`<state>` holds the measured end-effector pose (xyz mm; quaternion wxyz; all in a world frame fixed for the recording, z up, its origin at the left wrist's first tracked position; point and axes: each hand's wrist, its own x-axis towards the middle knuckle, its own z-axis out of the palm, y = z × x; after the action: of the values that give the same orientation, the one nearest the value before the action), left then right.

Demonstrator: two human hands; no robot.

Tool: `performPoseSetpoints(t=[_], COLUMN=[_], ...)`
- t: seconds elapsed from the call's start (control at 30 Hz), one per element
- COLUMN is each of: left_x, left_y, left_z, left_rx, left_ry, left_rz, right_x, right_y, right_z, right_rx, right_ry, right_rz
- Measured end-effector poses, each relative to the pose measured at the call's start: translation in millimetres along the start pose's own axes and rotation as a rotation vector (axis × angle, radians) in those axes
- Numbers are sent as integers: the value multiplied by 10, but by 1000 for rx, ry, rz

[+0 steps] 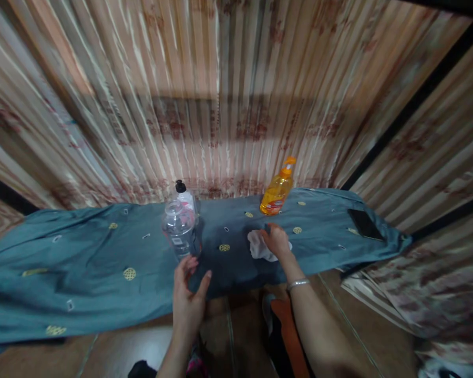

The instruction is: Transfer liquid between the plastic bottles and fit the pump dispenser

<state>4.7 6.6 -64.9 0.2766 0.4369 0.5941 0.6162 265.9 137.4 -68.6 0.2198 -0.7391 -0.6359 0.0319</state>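
A clear, uncapped plastic bottle [178, 231] stands left of centre on the blue patterned cloth. My left hand [189, 291] is at its base, thumb and fingers apart. Right behind that bottle is a white bottle with a black cap [186, 197]. On the right, my right hand [276, 240] is closed on a crumpled white cloth [259, 245] that lies on the surface; its fingertips are partly hidden. An orange bottle of liquid [276, 194] with an orange top stands beyond my right hand.
The blue cloth [102, 262] covers a long narrow surface. A dark flat object [364, 224] lies near its right end. Patterned curtains [220, 105] hang behind and at the sides, with dark frame bars. Tiled floor [339, 304] shows in front.
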Motion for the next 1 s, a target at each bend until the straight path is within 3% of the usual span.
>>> performPoseSetpoints(t=[0.2, 0.5, 0.73, 1.0], left_x=[-223, -240, -199, -91], left_y=[-100, -121, -84, -32], left_z=[251, 163, 241, 445], left_rx=[-44, -70, -58, -66], left_ry=[-137, -116, -91, -77], left_rz=[-28, -43, -36, -37], right_x=[-135, -169, -181, -78], right_y=[-147, -369, -424, -201], right_z=[-70, -37, 92, -258], right_rx=[-75, -29, -14, 1], right_ry=[-87, -138, -191, -91], right_rz=[11, -92, -148, -160])
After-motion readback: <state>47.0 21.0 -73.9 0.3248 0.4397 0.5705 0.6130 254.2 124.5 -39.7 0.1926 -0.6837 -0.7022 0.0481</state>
